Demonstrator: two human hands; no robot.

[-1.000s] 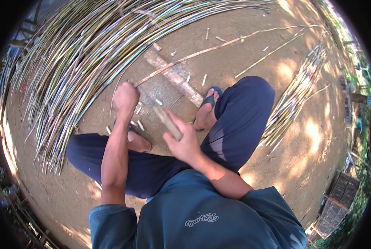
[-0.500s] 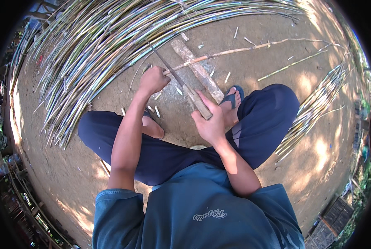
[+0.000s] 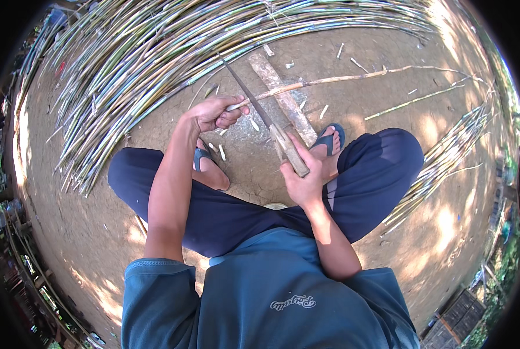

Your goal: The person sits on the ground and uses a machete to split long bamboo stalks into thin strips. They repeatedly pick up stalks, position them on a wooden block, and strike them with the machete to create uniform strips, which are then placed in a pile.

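Observation:
My left hand (image 3: 218,112) is closed around the near end of a long, thin brown stick (image 3: 341,78), whose pale cut tip shows at the fingers. The stick stretches off to the right and bends toward its far end. In my right hand (image 3: 304,177) is a long knife by its wooden handle (image 3: 293,156). Its narrow dark blade (image 3: 243,86) points away and to the left, passing across the stick just right of my left hand. Whether the edge touches the stick I cannot tell. Beneath the stick a worn wooden plank (image 3: 298,118) lies on the ground.
A broad pile of long cut canes (image 3: 137,70) covers the ground ahead and left. A smaller bundle of thin canes (image 3: 446,154) lies right of my knee. One loose green stick (image 3: 414,102) and several short pale offcuts (image 3: 222,152) are scattered about my sandalled feet.
My left hand has turned over on the stick, so its curled fingers now show. My right hand and the knife have shifted slightly right and closer to me.

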